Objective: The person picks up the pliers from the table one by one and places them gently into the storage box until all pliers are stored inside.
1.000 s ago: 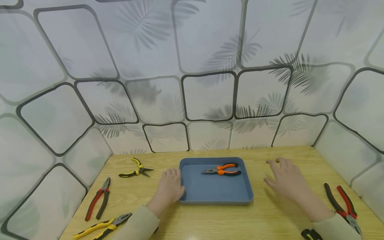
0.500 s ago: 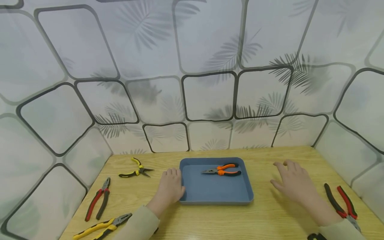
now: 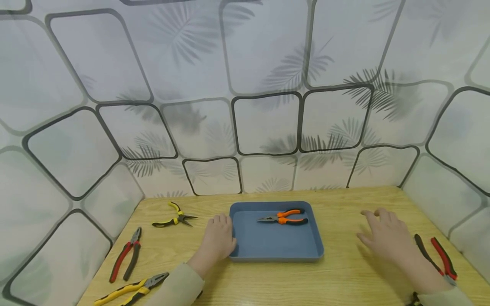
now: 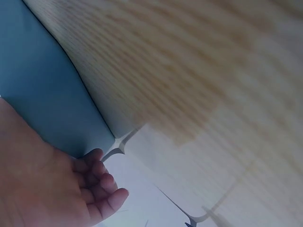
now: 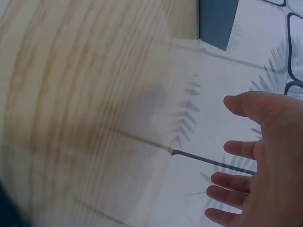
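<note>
In the head view, a blue tray (image 3: 264,243) sits on the wood-grain table (image 3: 268,282), near its back edge. Inside it, toward the back, lie orange-and-black pliers (image 3: 281,220) with their nose pointing left. The left hand (image 3: 215,239) holds the tray's left side, thumb at the rim and fingers bent close together along the outside. The right hand (image 3: 386,236) hangs above the table with its fingers spread and loosely bent, holding nothing, between the tray and the right-hand red pliers (image 3: 445,257), which the forearm partly covers.

On the left side of the table are small yellow pliers (image 3: 176,221) near the back, left-hand red pliers (image 3: 134,244) nearer the front, and large yellow pliers (image 3: 143,290) cut off by the lower edge. A patterned backdrop (image 3: 268,123) rises behind and on both sides.

In the left wrist view, the palm lies against the tray's outer wall, with the four fingers curled beside its corner; the thumb is hidden.

In the right wrist view, the thumb and fingers stand apart in the air, and a piece of the tray shows beyond them, well apart from the hand.
</note>
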A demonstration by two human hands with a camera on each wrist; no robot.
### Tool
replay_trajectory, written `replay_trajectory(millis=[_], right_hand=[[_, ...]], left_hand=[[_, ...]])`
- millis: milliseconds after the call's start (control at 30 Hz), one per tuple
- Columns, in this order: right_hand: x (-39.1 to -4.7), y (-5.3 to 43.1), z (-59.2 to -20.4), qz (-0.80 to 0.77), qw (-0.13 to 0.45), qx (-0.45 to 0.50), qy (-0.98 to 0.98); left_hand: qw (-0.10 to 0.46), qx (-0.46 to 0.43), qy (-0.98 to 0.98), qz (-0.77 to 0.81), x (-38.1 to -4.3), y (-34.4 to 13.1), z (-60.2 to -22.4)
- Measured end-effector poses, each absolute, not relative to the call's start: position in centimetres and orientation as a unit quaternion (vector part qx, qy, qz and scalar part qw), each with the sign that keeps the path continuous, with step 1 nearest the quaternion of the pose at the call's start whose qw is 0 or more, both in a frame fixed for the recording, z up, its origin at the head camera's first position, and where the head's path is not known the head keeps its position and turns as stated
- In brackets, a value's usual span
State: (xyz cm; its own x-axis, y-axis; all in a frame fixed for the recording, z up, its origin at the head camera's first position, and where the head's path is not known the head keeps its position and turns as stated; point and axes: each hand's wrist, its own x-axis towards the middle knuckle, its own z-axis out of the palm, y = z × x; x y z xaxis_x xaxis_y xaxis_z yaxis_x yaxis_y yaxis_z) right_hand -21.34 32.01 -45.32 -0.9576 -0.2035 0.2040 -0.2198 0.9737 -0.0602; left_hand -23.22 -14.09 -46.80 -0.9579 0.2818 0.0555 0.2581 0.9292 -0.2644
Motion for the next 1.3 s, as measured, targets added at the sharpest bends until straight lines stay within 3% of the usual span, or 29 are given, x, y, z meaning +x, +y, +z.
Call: replay_trajectory(millis=[800, 1300], right_hand=[[-20.5, 37.0, -46.1, 0.039, 0.025, 0.036, -0.998], [-20.1, 38.7, -46.2, 0.052, 0.016, 0.026, -0.998]], left_hand=[[0.042, -0.135, -0.983, 0.116, -23.3, -14.3, -47.0], [0.037, -0.135, -0.984, 0.106, -23.3, -14.4, -47.1]])
